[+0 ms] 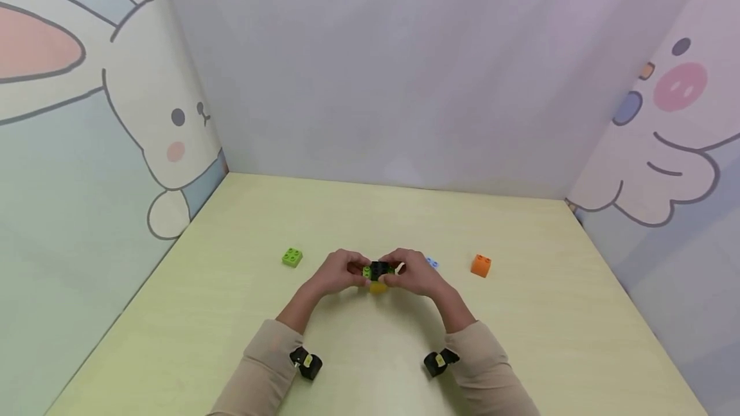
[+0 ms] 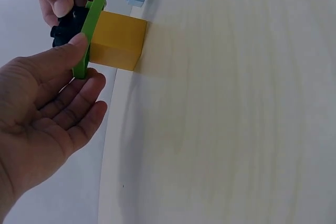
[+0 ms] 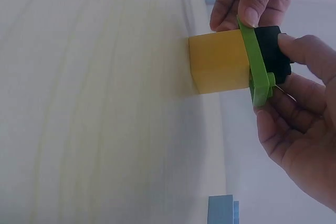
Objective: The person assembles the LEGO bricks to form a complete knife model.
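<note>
A small stack stands on the table between both hands: a yellow-orange block (image 3: 219,62) at the bottom, a thin green building plate (image 3: 256,66) across it, and a black building brick (image 3: 270,53) on top. My left hand (image 1: 340,272) pinches the green plate near its end, thumb on the upper side and fingers below. My right hand (image 1: 417,273) grips the black brick from the other side; in the right wrist view its thumb presses on the brick, and its other fingers curl by the plate's end. Studs of the plate show on either side of the black brick.
A green brick (image 1: 292,257) lies to the left on the pale wooden table (image 1: 370,358). On the right are an orange brick (image 1: 481,266) and a light blue brick (image 1: 432,262), partly behind the right hand. Printed cloth walls enclose the back and sides.
</note>
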{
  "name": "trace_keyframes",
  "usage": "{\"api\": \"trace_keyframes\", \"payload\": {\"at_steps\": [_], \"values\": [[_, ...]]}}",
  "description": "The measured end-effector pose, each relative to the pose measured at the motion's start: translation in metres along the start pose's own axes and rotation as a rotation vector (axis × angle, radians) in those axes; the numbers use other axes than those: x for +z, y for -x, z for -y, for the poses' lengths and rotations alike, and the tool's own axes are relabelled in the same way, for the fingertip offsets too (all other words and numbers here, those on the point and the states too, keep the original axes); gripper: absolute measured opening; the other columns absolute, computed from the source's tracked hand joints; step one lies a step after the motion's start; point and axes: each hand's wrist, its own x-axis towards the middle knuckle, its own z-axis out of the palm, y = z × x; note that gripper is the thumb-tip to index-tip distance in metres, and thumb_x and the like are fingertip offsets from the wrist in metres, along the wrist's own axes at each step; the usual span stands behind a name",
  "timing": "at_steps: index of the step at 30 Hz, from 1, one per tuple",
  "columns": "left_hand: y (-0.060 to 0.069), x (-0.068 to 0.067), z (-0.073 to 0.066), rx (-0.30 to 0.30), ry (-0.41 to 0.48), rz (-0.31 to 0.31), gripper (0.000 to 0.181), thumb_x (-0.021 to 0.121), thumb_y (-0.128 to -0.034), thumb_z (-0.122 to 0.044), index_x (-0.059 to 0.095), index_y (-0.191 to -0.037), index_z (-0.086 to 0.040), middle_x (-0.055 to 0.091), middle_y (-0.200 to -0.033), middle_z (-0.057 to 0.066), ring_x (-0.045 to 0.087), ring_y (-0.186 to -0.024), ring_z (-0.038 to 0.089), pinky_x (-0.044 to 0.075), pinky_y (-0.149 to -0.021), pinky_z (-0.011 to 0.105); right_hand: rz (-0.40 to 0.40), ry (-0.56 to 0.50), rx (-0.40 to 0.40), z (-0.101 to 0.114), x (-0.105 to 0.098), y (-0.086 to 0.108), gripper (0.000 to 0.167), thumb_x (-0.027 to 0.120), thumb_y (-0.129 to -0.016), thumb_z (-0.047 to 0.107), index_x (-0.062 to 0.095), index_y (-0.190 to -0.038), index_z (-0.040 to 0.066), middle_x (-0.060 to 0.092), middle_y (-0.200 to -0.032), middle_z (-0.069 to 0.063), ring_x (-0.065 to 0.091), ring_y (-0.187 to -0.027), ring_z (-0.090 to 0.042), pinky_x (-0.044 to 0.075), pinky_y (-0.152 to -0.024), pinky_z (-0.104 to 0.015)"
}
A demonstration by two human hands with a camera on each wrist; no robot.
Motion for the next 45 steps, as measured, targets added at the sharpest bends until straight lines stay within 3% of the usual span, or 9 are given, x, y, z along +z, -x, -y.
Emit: {"api": "trace_keyframes", "payload": {"at_steps": [13, 22, 36, 45], "values": [[0.001, -0.001, 0.001, -0.021, 0.022, 0.013, 0.033, 0.078, -0.0748, -0.008, 0.067, -0.105, 0.000, 0.064, -0.087, 0.002, 0.058, -0.076, 0.014, 0.048, -0.067, 0.028, 0.079, 0.056, -0.044, 0.005, -0.005, -0.005, 0.025, 0.069, -0.084, 0.018, 0.067, -0.106, 0.006, 0.060, -0.090, 0.003, 0.054, -0.075, -0.011, 0.046, -0.060, -0.027], [0.001, 0.000, 0.001, -0.009, 0.001, 0.031, 0.034, 0.078, -0.0753, -0.009, 0.066, -0.106, 0.000, 0.064, -0.087, 0.002, 0.058, -0.076, 0.014, 0.048, -0.068, 0.029, -0.021, -0.014, -0.002, 0.000, -0.003, 0.008, 0.047, 0.072, -0.082, 0.027, 0.060, -0.119, 0.000, 0.062, -0.110, -0.009, 0.056, -0.096, -0.026, 0.046, -0.075, -0.038], [0.000, 0.001, 0.004, -0.053, 0.027, 0.035, 0.035, 0.078, -0.0748, -0.010, 0.066, -0.107, -0.003, 0.064, -0.090, 0.001, 0.058, -0.078, 0.014, 0.049, -0.070, 0.029, -0.087, -0.096, 0.061, -0.017, -0.016, 0.027, 0.049, 0.074, -0.080, 0.029, 0.060, -0.122, 0.007, 0.060, -0.112, -0.016, 0.055, -0.101, -0.031, 0.045, -0.079, -0.043], [0.000, 0.001, 0.003, -0.073, 0.079, 0.011, 0.035, 0.080, -0.0727, -0.012, 0.067, -0.104, -0.006, 0.064, -0.091, 0.003, 0.061, -0.082, 0.014, 0.050, -0.072, 0.031, -0.129, -0.143, 0.094, -0.028, -0.031, 0.038, 0.052, 0.077, -0.077, 0.023, 0.059, -0.122, 0.002, 0.058, -0.115, -0.020, 0.053, -0.103, -0.036, 0.044, -0.084, -0.048]]}}
